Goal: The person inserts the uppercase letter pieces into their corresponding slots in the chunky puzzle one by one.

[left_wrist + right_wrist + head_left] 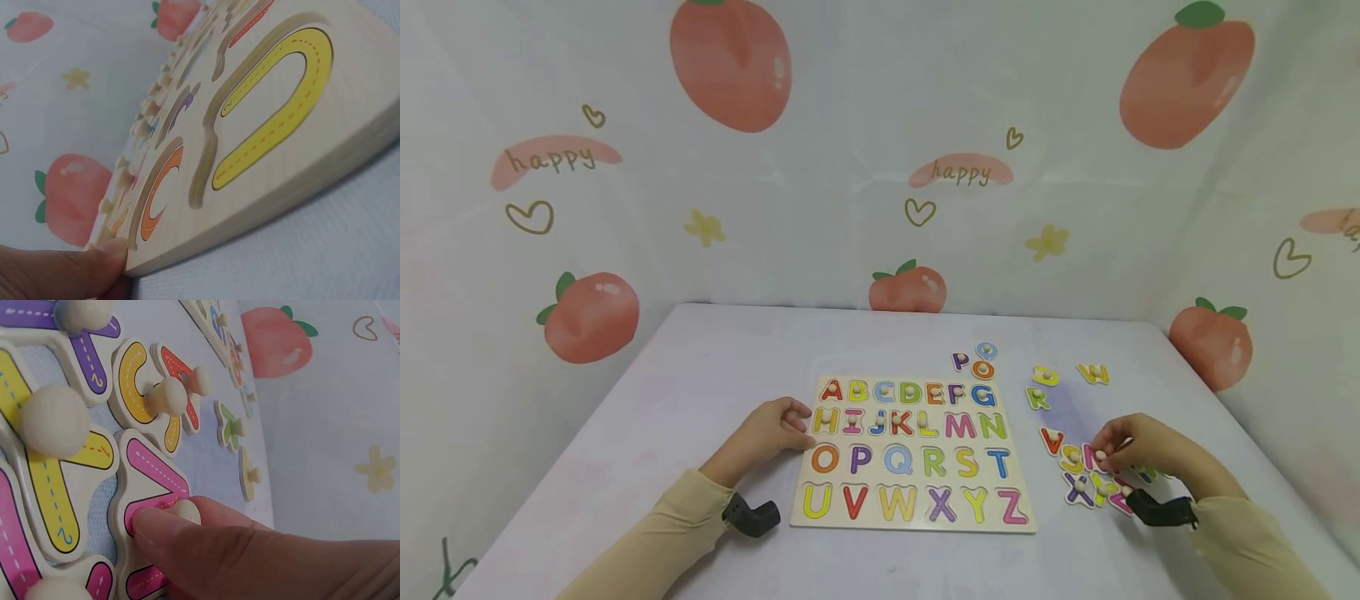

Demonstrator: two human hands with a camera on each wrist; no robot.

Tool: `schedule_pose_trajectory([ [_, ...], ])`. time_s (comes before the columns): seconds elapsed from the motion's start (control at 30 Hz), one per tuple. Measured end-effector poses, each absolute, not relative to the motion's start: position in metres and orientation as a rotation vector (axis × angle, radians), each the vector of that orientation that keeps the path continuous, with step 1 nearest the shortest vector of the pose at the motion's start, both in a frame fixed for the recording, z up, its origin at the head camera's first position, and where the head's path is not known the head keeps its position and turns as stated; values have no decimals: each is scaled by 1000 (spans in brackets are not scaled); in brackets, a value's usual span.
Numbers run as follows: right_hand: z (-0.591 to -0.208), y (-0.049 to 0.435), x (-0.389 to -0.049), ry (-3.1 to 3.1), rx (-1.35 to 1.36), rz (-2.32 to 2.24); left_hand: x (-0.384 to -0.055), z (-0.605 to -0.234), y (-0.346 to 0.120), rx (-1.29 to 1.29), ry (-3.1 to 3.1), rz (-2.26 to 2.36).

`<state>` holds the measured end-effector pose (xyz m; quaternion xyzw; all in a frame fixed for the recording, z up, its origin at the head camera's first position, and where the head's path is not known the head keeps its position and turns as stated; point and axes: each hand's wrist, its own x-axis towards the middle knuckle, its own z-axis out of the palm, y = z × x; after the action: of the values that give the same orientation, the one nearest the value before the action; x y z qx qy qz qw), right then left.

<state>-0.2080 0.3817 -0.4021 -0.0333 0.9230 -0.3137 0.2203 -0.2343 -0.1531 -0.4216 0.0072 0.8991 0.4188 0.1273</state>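
A wooden alphabet puzzle board [917, 527] lies on the table. Knobbed letters fill its places from A to L; the recesses from M onward show printed letters. My left hand [772, 425] holds the board's left edge, its thumb [103, 265] on the rim in the left wrist view. To the right of the board, my right hand [1138, 442] pinches the knob of a pink M piece [153, 472] between thumb and finger. Part of that M is hidden behind the thumb. Close around it are a yellow S [1071, 457], a yellow Y [53, 500] and a purple X [1078, 490].
Beyond the board's back right corner are the P [960, 361], O [982, 370] and Q [987, 350] pieces. A green R [1038, 398], a yellow U [1045, 376], a W [1093, 373] and a red V [1052, 440] lie to the right. A patterned curtain [820, 208] hangs behind the table.
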Motion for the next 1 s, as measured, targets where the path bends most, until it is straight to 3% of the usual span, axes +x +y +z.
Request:
schedule_pose_trajectory([
  [0.53, -375, 372, -213, 2557, -180, -970, -234, -421, -154, 35, 2616, 1225],
  [1.0, -352, 306, -247, 2580, -342, -1055, -234, -422, -155, 36, 2604, 1220],
])
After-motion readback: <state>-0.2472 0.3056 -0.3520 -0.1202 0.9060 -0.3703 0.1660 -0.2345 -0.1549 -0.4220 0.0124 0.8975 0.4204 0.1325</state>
